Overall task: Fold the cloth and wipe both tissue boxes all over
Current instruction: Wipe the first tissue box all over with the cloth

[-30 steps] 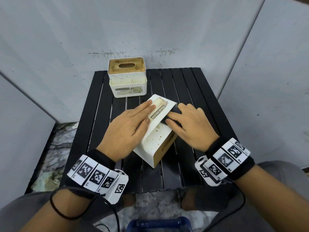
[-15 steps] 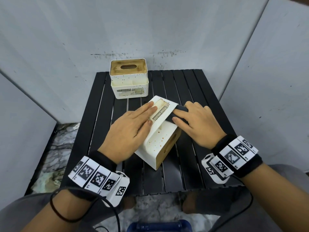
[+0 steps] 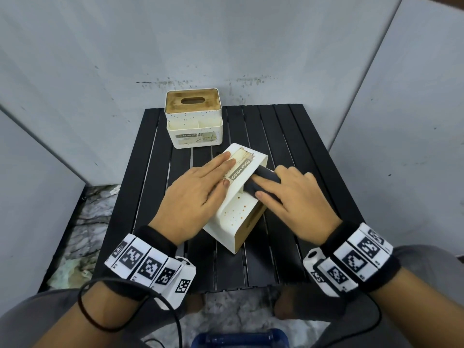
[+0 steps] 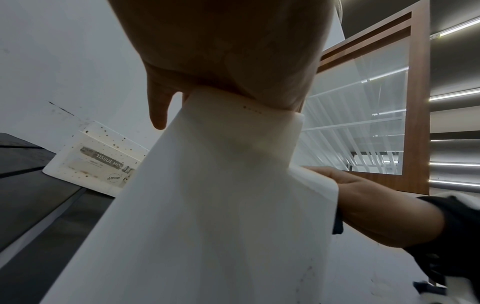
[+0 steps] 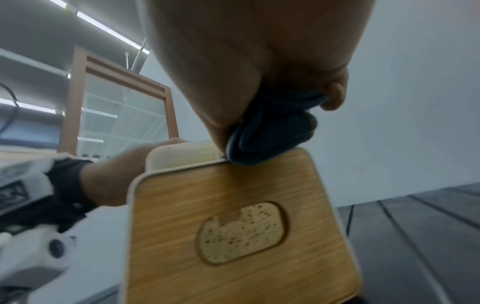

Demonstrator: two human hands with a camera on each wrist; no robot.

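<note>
A white tissue box (image 3: 236,212) lies on its side in the middle of the black slatted table (image 3: 296,136), its wooden lid (image 5: 233,236) facing me and to the right. My left hand (image 3: 195,194) lies flat on the box's upper face, fingers straight over the label. My right hand (image 3: 288,194) holds a folded dark blue cloth (image 3: 263,180) against the box's upper right side; in the right wrist view the cloth (image 5: 272,131) is bunched under the fingers at the lid's top edge. A second white tissue box (image 3: 193,119) stands upright at the table's back left, also in the left wrist view (image 4: 98,158).
Grey wall panels close in the table at the back and on both sides. The table's front edge (image 3: 226,287) is near my knees. A blue object (image 3: 238,339) sits on the marbled floor below.
My right hand has slid the cloth a little farther along the box's right side, away from me. The left hand and the box have hardly moved.
</note>
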